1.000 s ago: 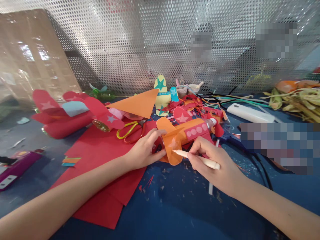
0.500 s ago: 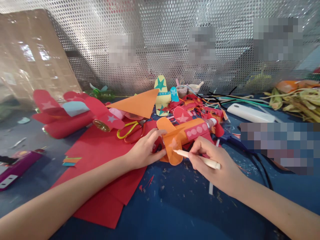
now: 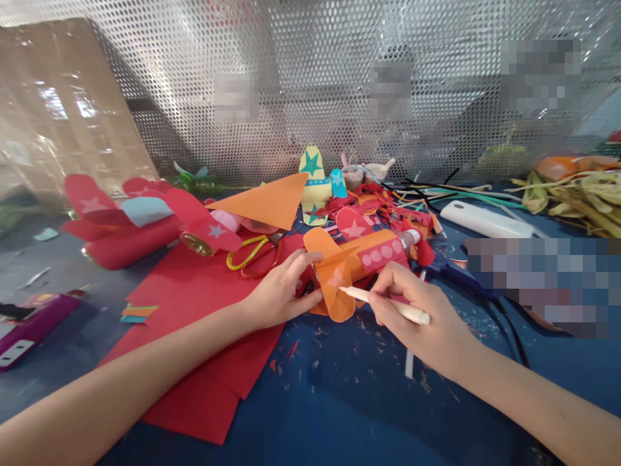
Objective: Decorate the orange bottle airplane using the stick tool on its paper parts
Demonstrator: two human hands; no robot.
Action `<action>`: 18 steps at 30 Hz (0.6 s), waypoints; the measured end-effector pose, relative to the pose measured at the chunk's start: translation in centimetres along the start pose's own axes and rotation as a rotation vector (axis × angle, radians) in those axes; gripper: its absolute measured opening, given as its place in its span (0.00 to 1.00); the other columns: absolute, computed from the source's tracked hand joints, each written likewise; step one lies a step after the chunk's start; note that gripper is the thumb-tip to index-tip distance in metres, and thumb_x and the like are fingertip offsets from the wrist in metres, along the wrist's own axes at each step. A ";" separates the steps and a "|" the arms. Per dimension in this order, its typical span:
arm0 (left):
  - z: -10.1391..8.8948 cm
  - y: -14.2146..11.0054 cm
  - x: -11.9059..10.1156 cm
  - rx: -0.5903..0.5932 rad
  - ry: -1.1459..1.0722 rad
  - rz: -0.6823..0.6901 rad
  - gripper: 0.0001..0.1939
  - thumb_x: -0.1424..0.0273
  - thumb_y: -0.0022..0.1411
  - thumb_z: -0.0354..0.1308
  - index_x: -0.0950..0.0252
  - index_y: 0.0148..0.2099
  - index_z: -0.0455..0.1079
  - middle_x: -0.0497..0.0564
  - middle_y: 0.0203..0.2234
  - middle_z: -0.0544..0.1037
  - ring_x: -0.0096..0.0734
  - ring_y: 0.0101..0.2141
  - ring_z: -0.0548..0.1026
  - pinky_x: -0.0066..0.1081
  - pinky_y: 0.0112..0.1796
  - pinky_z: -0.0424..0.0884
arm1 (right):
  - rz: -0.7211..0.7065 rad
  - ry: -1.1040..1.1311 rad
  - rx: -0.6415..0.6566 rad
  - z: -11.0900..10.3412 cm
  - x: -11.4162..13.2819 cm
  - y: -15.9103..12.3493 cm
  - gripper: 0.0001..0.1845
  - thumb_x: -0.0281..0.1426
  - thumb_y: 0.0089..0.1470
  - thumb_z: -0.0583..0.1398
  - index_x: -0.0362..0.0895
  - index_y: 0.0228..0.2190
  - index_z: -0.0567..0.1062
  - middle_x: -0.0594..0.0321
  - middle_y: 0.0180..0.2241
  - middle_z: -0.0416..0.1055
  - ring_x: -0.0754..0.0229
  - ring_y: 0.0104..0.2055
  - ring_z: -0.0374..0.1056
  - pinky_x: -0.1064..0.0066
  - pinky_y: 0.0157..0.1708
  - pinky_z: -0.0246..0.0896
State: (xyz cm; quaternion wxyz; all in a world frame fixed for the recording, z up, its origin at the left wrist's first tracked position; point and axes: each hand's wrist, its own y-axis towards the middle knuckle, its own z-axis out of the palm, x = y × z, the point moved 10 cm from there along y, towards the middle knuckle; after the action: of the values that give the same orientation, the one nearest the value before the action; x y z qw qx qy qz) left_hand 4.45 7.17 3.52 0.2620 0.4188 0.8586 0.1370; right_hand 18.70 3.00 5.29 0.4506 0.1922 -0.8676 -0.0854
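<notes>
An orange paper airplane model (image 3: 369,249), built around what looks like a bottle, lies in the middle of the table. On its near orange wing (image 3: 339,304) is a pale star (image 3: 336,278). My left hand (image 3: 284,288) grips the model by its left end, thumb and fingers closed around it. Pinched in my right hand (image 3: 412,317) is a cream-coloured marker (image 3: 398,308). The marker's tip touches or nearly touches the wing beside the star. Red paper sheets (image 3: 204,343) lie under my left forearm.
Scissors (image 3: 247,255) lie behind my left hand, near an orange paper triangle (image 3: 266,200). A red airplane model (image 3: 130,239) stands at left, a purple power strip (image 3: 39,323) before it. Paper scraps (image 3: 378,200) heap behind. At right are a white bar-shaped object (image 3: 485,219) and a black cable (image 3: 512,330).
The marker tip has shifted slightly up and right along the star's edge, and my right hand moved with it. My left hand holds the model in the same place.
</notes>
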 end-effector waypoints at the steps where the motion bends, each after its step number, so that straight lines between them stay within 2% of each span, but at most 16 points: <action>1: 0.0 0.0 0.0 0.003 0.001 -0.002 0.22 0.64 0.64 0.52 0.62 0.57 0.52 0.57 0.46 0.69 0.33 0.38 0.72 0.32 0.35 0.71 | 0.000 0.001 0.000 0.0 0.0 0.0 0.09 0.31 0.57 0.54 0.46 0.25 0.61 0.71 0.19 0.65 0.68 0.18 0.59 0.74 0.19 0.52; 18: -0.1 -0.1 0.0 -0.007 0.007 0.011 0.22 0.63 0.64 0.52 0.61 0.57 0.52 0.57 0.46 0.68 0.36 0.41 0.73 0.34 0.37 0.73 | -0.019 0.005 0.013 0.1 0.4 0.0 0.10 0.33 0.58 0.53 0.46 0.25 0.61 0.70 0.20 0.65 0.67 0.19 0.60 0.73 0.22 0.54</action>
State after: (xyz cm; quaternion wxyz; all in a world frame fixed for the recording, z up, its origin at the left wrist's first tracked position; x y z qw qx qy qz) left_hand 4.36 7.11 3.56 0.2596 0.4220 0.8568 0.1429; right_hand 18.39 2.81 5.49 0.4506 0.2038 -0.8651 -0.0837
